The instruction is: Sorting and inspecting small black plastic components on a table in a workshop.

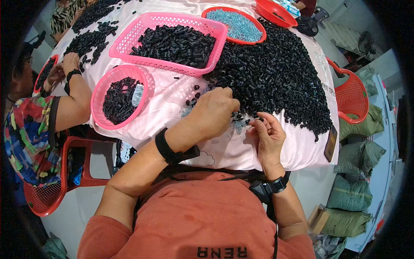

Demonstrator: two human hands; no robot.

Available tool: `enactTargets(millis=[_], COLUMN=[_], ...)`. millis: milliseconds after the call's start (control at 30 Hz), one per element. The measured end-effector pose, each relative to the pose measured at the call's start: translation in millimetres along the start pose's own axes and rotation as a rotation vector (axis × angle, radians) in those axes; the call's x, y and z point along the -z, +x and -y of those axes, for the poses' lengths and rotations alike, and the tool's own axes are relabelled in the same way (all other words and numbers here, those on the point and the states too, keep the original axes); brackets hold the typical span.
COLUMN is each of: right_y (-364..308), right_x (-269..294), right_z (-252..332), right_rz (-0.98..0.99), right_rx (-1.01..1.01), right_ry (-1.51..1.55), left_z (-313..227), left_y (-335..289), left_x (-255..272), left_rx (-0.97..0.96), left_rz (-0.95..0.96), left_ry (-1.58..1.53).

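My left hand (214, 113) is closed over the near edge of a big heap of small black plastic parts (276, 73). Its fingertips are turned away, so anything in them is hidden. Just right of it, my right hand (270, 137) pinches a small black plastic part (260, 119) between thumb and fingers. Small clear bluish pieces (238, 126) lie on the cloth between the hands, and a few loose black parts (197, 87) lie beyond my left wrist.
A pink rectangular basket (123, 41) and a round pink basket (97, 101) hold black parts. The red bowl (264, 36) contains clear bluish pieces. A dark flat phone-like object (330, 143) rests at the right edge. On the left, a co-worker's hand (71, 62) handles black parts.
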State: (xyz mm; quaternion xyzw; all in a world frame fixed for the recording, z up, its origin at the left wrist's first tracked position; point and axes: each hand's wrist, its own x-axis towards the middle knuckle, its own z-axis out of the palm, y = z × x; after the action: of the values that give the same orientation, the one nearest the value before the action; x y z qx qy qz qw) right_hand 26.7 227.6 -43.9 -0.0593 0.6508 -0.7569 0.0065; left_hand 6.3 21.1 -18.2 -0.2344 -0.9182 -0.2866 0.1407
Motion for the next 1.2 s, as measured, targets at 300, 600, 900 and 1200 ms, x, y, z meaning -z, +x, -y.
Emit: enactTargets(millis=[300, 600, 900, 1200], right_y=[-0.5, -0.5, -3.0, 3.0], right_x=[-0.2, -0.8, -2.3, 1.6], right_z=[-1.9, -1.3, 2.7, -1.4], right_rz=[0.009, 0.03, 0.061, 0.09], right_rx=[0.047, 0.008, -0.024, -0.013], right_ry=[-0.064, -0.031, -0.069, -0.011], left_z=[-5.7, -6.7, -19.5, -24.3], left_y=[-2.8, -12.6, -1.2, 5.8], left_x=[29.4, 14.0, 11.5, -5.1], left_rx=[0.0, -0.1, -0.019, -0.208], left_rz=[0.282, 0.345, 0.138, 0.051], left_ry=[-0.012, 0.081, -0.096, -0.33])
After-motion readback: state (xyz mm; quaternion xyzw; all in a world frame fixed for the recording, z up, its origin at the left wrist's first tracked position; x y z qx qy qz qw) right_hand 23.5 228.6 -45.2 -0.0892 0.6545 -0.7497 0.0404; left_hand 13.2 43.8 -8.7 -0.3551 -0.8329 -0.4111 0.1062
